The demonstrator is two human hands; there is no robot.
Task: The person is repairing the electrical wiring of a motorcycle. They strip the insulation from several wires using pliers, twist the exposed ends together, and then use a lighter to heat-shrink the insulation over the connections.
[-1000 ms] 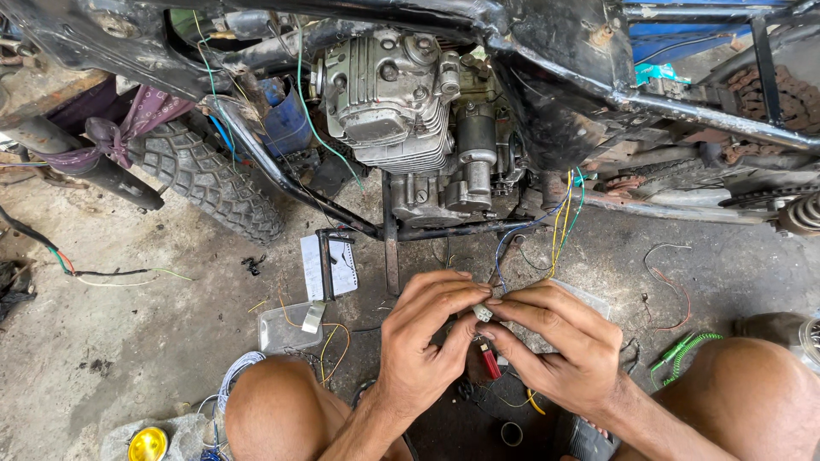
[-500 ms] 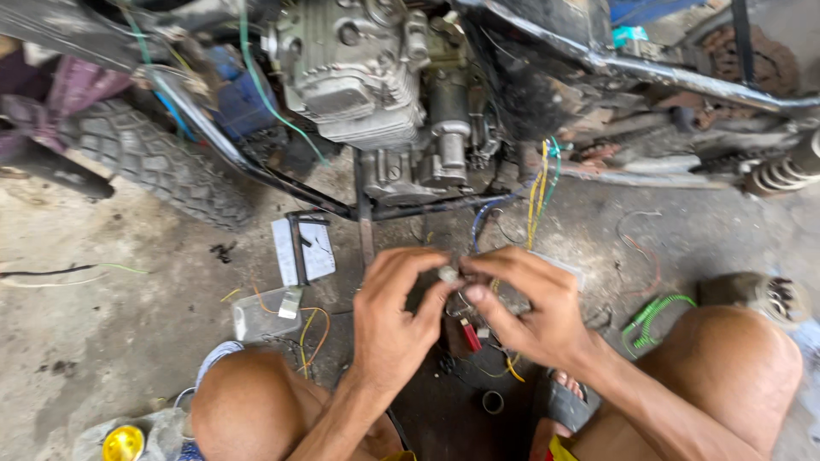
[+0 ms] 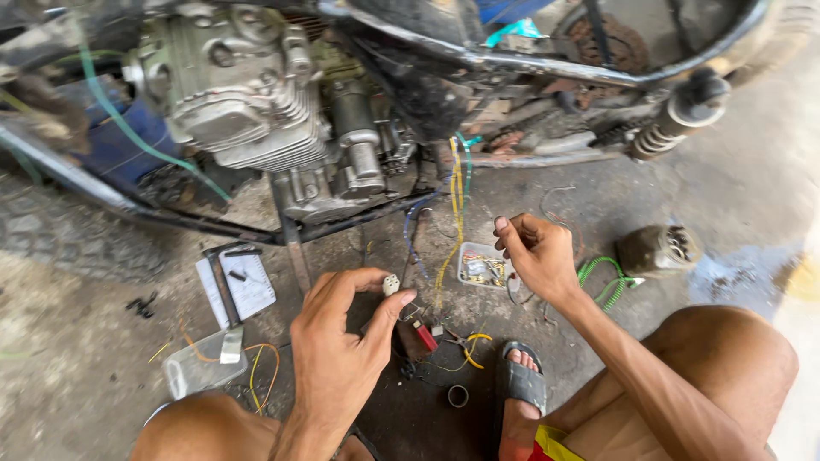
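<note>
A small white plastic connector (image 3: pixel 390 284), blocky with rounded corners, sits pinched between the thumb and forefinger of the left hand (image 3: pixel 342 341), low over the stained concrete floor (image 3: pixel 85 358). Thin wires trail from the connector down toward a red clip-like piece (image 3: pixel 424 336) lying on the floor just below.

The right hand (image 3: pixel 538 256) hovers well apart to the right, its fingers curled loosely inward with the fingertips drawn together; whether it grips anything cannot be told. Just beside it lies a small clear plastic tray (image 3: pixel 481 266) holding tangled wire bits. Yellow and blue wires (image 3: pixel 457 196) hang from the motorcycle frame (image 3: pixel 512 60) toward that tray.

Above, the ribbed, dull grey metal engine (image 3: pixel 256 102) sits in the black tubular frame. A coiled green cable (image 3: pixel 605 282) lies right of the right hand, near a dirty cylindrical motor part (image 3: pixel 658 249). To the left rest a white paper pad (image 3: pixel 243 286) and a clear plastic box (image 3: pixel 201 369) with orange wire. A black rubber sandal (image 3: pixel 523 380) covers the foot between the knees.
</note>
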